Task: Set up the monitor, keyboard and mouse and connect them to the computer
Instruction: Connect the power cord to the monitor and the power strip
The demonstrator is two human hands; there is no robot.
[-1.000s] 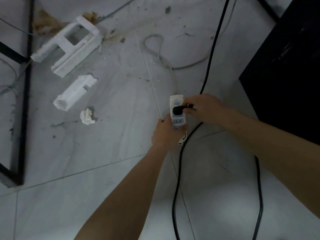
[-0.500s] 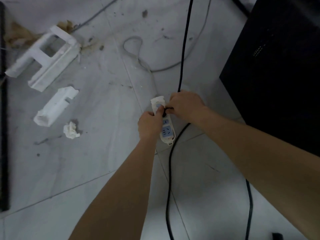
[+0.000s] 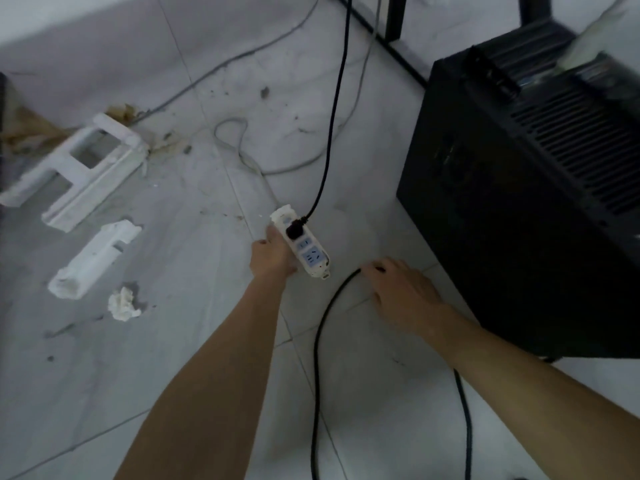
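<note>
The left hand (image 3: 273,255) reaches forward on a straight forearm, its grip wrapped round the white power strip (image 3: 302,244) at centre. A black plug (image 3: 294,231) sits in the strip's top socket, and its cable (image 3: 337,98) runs off toward 12 o'clock. The right hand (image 3: 405,294) lies palm-down at 4 o'clock of the strip, fingers bent over the end of a second black cable (image 3: 320,327). Whether that grip pinches it, I cannot tell. The computer tower (image 3: 519,220) stands at 3 o'clock.
</note>
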